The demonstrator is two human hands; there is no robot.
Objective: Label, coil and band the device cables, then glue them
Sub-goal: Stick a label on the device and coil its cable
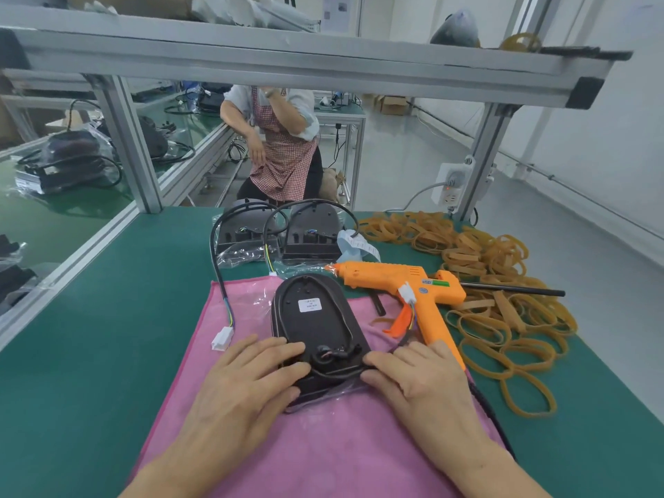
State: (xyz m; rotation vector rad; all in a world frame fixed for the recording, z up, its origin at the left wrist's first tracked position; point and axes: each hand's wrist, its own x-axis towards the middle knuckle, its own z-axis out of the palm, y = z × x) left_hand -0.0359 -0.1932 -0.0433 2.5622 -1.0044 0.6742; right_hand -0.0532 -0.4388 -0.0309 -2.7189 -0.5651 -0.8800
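On the pink cloth (251,443), both hands — left (248,372), right (413,375) — pressed flat, fingers straight, on the device (316,336), likely seating its cable (346,328) for gluing; glue gun (406,282) lay just right.

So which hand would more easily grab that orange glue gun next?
The right hand, probably. The glue gun lies on its side just beyond that hand, its handle beside the fingers. The left hand rests on the device on the far side.

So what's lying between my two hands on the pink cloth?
In the head view, the near end of the dark device lies between left hand and right hand, with its black cable seated there.
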